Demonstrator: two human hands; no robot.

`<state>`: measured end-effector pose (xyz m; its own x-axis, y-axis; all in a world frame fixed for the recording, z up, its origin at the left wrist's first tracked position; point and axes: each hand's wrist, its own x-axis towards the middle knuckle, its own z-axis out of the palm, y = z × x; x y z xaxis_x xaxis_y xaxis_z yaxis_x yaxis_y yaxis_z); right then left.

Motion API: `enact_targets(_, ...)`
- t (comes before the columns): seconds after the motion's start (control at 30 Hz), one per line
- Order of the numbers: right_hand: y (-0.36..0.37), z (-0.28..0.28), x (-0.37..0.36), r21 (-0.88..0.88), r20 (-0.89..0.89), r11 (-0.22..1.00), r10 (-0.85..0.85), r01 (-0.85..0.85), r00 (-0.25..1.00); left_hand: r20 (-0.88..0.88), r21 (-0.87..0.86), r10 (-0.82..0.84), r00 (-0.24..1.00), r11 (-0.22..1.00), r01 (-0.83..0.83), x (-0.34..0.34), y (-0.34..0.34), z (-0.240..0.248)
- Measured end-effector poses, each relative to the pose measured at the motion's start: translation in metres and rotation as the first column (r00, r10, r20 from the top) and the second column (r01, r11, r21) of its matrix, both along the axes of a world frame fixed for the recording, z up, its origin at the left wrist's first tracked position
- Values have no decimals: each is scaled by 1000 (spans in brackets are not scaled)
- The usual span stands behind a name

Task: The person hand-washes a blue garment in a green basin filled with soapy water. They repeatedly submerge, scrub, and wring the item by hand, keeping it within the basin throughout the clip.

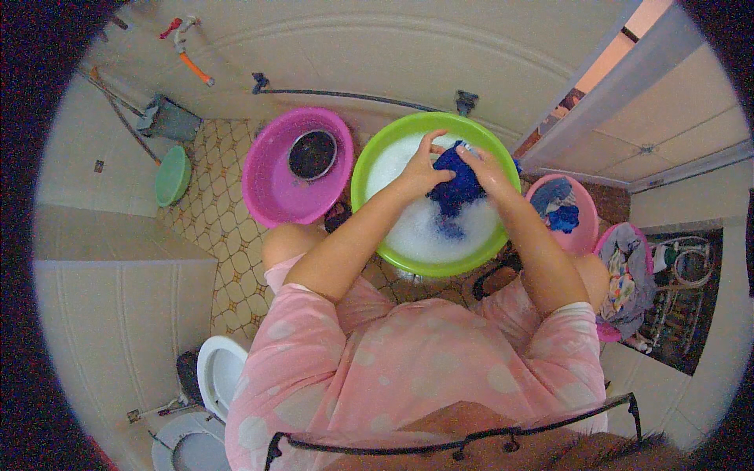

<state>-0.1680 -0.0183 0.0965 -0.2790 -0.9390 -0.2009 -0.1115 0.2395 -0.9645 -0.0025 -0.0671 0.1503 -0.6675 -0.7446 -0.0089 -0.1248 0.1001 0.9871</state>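
Observation:
A dark blue garment (457, 188), wet and bunched, is lifted partly out of white suds (416, 231) in a lime-green basin (382, 253). My left hand (425, 167) is at its left side, the thumb pressed on the fabric and the upper fingers spread over the foam. On the other side, my right hand (482, 170) grips the garment near its top, where a small pale patch shows between the hands. The lower end of the cloth trails into the suds, and its submerged part is hidden.
A magenta basin (271, 188) with a dark round bowl (312, 155) stands left. At right are a pink tub (589, 228) of blue clothes and a basket (638, 275) of laundry. A wall tap (184, 27), a green basin (173, 177) and a toilet (224, 373) are farther off.

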Motion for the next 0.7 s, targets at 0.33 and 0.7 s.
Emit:
enact_targets(0.33, -2, 15, -15, -194, 404, 956, -128, 222, 906, 56, 231, -115, 992, 968, 100, 2, -12, -24)
enact_targets(0.7, 4, 33, -12, -265, 442, 914, -168, 308, 881, -163, 406, 45, 986, 913, 25, -14, 4, -28)
